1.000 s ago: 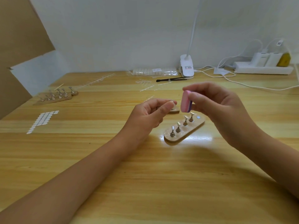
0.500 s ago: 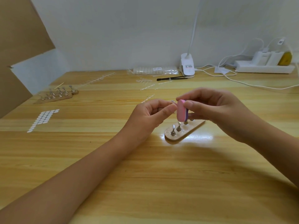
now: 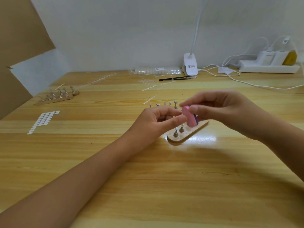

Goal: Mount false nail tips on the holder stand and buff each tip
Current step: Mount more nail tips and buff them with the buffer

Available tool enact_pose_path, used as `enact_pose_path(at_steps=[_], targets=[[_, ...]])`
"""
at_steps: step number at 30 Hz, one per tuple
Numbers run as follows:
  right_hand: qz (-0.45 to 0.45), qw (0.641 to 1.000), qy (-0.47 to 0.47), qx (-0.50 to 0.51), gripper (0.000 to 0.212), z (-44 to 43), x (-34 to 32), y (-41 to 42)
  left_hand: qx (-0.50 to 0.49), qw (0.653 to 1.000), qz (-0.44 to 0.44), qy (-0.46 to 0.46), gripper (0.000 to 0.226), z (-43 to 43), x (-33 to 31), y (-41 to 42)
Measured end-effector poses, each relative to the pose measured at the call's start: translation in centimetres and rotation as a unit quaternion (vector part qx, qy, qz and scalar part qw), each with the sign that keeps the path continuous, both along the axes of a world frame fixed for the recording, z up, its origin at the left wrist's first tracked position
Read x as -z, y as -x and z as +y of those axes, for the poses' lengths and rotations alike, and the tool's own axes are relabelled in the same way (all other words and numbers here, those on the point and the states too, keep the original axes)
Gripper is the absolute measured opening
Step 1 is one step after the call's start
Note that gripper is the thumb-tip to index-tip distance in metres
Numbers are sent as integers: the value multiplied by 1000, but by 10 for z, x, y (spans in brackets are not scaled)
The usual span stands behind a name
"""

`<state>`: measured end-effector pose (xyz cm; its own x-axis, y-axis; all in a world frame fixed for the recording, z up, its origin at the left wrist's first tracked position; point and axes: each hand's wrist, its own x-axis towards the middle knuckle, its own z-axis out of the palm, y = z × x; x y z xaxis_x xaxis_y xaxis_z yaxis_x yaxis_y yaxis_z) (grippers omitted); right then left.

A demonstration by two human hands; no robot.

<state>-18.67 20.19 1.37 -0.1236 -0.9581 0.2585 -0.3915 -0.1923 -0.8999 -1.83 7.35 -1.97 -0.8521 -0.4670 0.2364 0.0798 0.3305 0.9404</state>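
A wooden oval holder stand [image 3: 189, 134] with small metal pegs lies at the table's middle. Just above it, my right hand [image 3: 227, 111] pinches a pink and purple buffer block [image 3: 190, 118]. My left hand [image 3: 158, 119] meets it from the left, thumb and forefinger pinched on something tiny against the block; the nail tip itself is hidden by the fingers. Behind my left hand, a second row of pegs with tips [image 3: 164, 104] shows.
A third holder stand [image 3: 57, 97] sits far left, with a sheet of white adhesive dots [image 3: 43, 120] nearer. Clear nail tip strips [image 3: 148, 84], a bag of tips [image 3: 156, 71], black tweezers [image 3: 174, 78], a clip lamp [image 3: 190, 65], cables and a power strip [image 3: 268, 68] line the back.
My right hand has come down and left with the buffer block, until it touches my left fingertips just above the stand. My left hand stayed almost still.
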Motion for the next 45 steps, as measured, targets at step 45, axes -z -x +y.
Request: enact_pose_path(at_steps=[45], targets=[[-267,947,135,118,30,-11,22,-26,-75,990,52,-106,26,-4,-2,1]])
